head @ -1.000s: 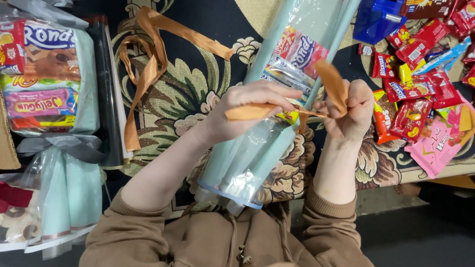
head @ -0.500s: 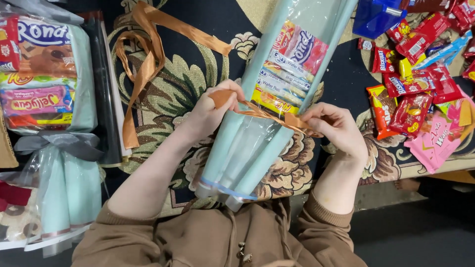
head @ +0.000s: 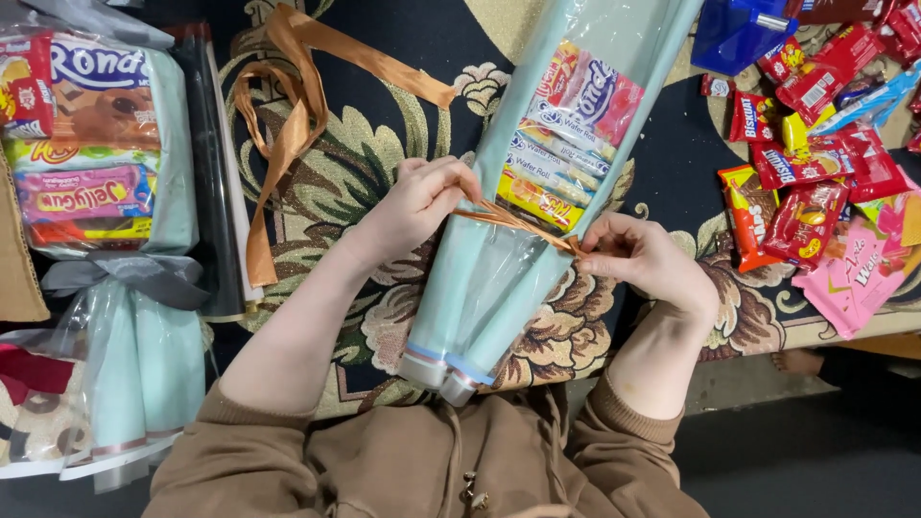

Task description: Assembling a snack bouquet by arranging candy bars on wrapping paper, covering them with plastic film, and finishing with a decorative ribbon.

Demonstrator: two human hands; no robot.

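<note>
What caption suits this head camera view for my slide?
Left hand and right hand pull a copper ribbon across a snack-filled cellophane bundle.

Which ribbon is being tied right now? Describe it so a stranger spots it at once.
Start at the pale green cellophane bundle of snacks lying across the floral carpet. At its narrow waist, a thin bronze ribbon is stretched between the left hand and right hand. Unlike the grey bow on the finished bundle at left, it is satin orange-brown and taut.
</note>
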